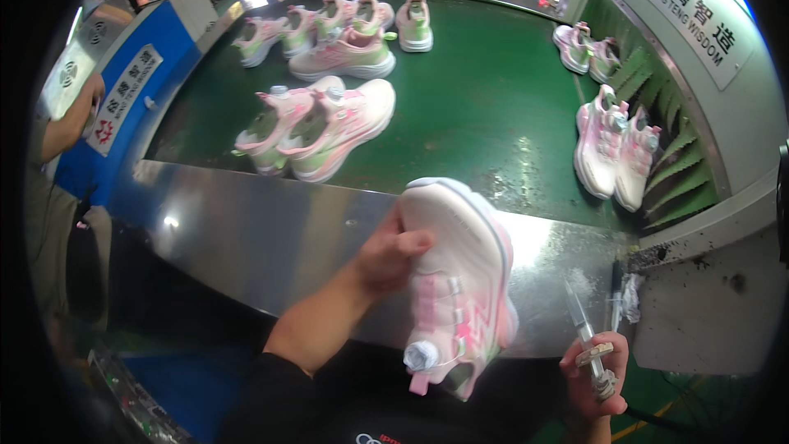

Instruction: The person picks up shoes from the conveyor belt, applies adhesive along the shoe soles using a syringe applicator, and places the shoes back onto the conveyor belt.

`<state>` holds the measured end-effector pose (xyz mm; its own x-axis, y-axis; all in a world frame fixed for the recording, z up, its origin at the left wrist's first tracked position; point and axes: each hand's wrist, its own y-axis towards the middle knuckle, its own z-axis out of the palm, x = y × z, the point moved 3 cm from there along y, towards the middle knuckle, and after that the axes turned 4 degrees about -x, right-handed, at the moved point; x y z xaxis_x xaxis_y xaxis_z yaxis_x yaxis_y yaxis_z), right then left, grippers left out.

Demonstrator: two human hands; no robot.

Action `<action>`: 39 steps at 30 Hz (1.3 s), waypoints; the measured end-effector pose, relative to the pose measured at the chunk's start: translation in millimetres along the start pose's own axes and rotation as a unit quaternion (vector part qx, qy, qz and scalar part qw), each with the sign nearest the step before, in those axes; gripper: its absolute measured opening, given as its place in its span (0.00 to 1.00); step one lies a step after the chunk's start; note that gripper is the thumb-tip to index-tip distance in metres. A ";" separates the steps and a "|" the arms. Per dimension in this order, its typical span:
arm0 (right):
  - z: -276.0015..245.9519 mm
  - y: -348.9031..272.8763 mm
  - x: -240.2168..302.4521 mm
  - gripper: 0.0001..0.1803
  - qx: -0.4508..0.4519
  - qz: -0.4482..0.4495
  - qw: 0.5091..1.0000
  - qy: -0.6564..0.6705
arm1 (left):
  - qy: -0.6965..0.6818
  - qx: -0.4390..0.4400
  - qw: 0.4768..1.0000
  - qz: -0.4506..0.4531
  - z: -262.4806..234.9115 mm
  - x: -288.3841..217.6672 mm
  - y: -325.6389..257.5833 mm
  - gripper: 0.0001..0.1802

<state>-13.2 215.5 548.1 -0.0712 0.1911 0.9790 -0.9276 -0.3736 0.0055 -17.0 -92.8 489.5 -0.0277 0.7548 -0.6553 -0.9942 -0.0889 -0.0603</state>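
Note:
My left hand (393, 251) grips a pink and white sneaker (460, 280) by its side, sole turned away toward the belt, with a round dial closure near its heel end. My right hand (593, 374) at the lower right holds a thin pen-like tool (585, 333) pointing up. The shoe hangs over the steel ledge (271, 239) in front of the green conveyor belt (485, 107).
A pair of pink and green sneakers (316, 128) lies on the belt ahead, several more (345, 29) farther back, and two pairs (615, 148) at the right by green flaps. A blue machine (123, 99) and another person's arm (70, 124) stand at left.

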 end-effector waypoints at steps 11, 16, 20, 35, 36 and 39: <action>80.9 34.1 43.0 0.38 0.251 -0.081 0.949 0.171 | 0.090 0.124 0.987 0.058 3.5 -1.3 -13.8 0.40; 89.5 38.5 40.3 0.38 0.269 -0.047 0.944 0.188 | 0.082 0.161 0.981 0.069 12.3 -2.6 -19.8 0.40; 99.4 39.9 38.6 0.40 0.271 -0.006 0.928 0.255 | 0.092 0.182 0.976 0.074 17.9 -6.6 -24.0 0.40; 91.5 32.3 45.0 0.35 0.239 -0.002 0.965 0.112 | 0.105 0.199 0.973 0.056 27.5 -12.0 -26.2 0.37; 99.5 34.9 50.2 0.34 0.251 -0.088 0.959 0.100 | 0.122 0.176 0.976 0.042 28.1 -12.7 -27.0 0.39; 104.2 32.8 52.0 0.33 0.236 -0.099 0.963 0.090 | 0.119 0.175 0.975 0.068 27.0 -13.7 -25.5 0.38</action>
<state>-9.1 118.7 620.4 -0.0109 0.4390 0.8984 -0.6628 -0.6759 0.3222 6.0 -83.3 520.4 -0.1779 0.5751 -0.7985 -0.9588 0.0815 0.2723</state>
